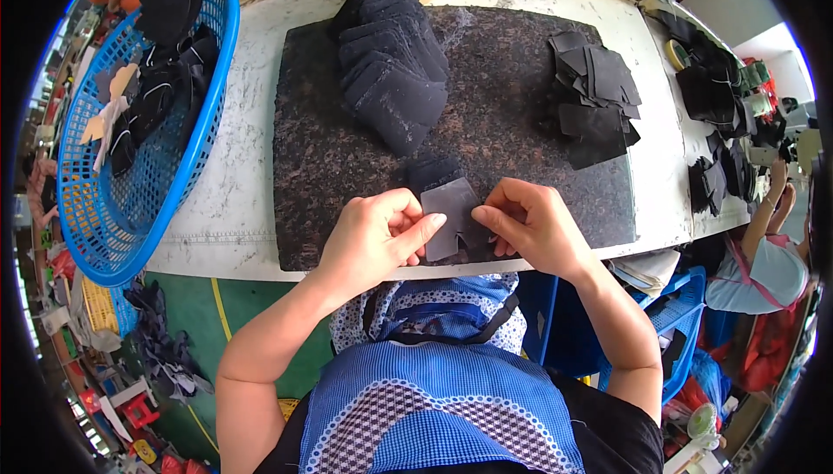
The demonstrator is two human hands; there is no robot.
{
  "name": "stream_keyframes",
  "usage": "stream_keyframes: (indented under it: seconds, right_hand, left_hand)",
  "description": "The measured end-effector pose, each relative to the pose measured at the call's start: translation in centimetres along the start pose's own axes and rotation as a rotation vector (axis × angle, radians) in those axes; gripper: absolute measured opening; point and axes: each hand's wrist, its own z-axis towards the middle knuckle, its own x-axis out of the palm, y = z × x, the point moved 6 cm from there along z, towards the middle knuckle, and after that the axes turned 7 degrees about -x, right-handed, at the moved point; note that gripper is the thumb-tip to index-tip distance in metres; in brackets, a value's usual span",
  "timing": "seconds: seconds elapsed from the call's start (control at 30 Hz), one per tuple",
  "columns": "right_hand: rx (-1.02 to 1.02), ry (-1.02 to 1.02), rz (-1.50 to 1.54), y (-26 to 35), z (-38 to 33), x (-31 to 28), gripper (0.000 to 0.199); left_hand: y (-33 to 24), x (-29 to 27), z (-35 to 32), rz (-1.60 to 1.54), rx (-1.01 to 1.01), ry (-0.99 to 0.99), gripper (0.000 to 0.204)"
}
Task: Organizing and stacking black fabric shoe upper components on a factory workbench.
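Head view: both hands meet at the near edge of a dark speckled slab (347,153) that lies on the white table (243,188). The left hand (375,240) and the right hand (531,224) pinch a small grey patch (447,214) between thumbs and fingertips, the left at its lower left edge, the right at its right edge. The patch is held just over the slab, close to the person's body, with another dark piece (431,170) lying on the slab right behind it.

Farther back on the slab, a fanned stack (392,66) of dark fabric pieces runs from the far edge toward the middle. To the right, well apart from it, lies a looser pile (597,92) of dark cut pieces.

A blue basket (139,205) stands on the table to the left, overhanging its near edge, with dark and tan scraps inside. More dark pieces (711,92) lie along the table's right end, where another person (764,266) in a light top sits. Scraps (160,344) litter the green floor below on the left.
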Motion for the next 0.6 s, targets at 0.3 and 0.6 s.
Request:
stream_keyframes:
  seconds: [0.3, 0.6]
  right_hand:
    - [0.102, -0.002, -0.001, -0.2, 0.8, 0.2, 0.022]
    - [-0.112, -0.028, -0.179, 0.4, 1.2, -0.5, 0.024]
  left_hand:
    - [0.9, 0.1, 1.0, 0.042, -0.17, 0.031, 0.028]
    - [-0.1, 3.2, -3.4, 0.831, 0.645, -0.021, 0.082]
